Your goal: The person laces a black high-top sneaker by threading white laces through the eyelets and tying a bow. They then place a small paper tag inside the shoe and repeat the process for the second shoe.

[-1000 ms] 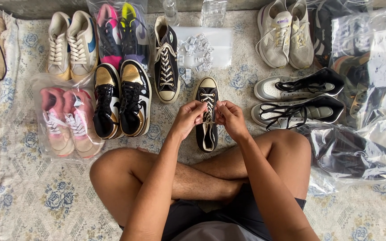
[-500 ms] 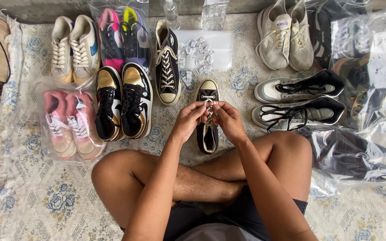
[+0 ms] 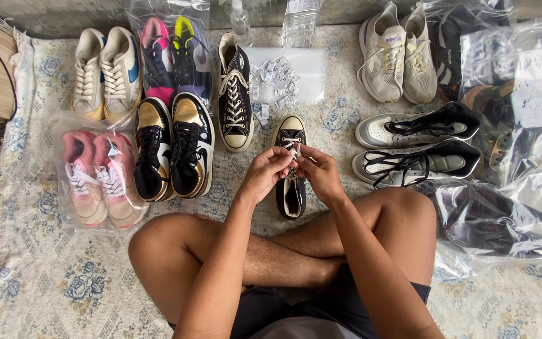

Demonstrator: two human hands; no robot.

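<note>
Both sets of fingertips pinch the white laces (image 3: 294,150) of the black sneaker (image 3: 290,168); left hand (image 3: 266,174) and right hand (image 3: 319,172) close together. Lacing looks part-done. Its mate (image 3: 234,93) stands laced at 10 o'clock on the rug (image 3: 26,276).

A black-and-gold pair (image 3: 174,147) sits beside bagged pink sneakers (image 3: 98,176) on the floral rug (image 3: 32,276); beige trainers (image 3: 399,53) and a lone black high-top (image 3: 234,94) lie beyond.

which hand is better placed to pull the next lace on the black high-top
Right, probably: the right hand pinches the white lace over the black high-top sneaker; the left hand rests beside it.
</note>
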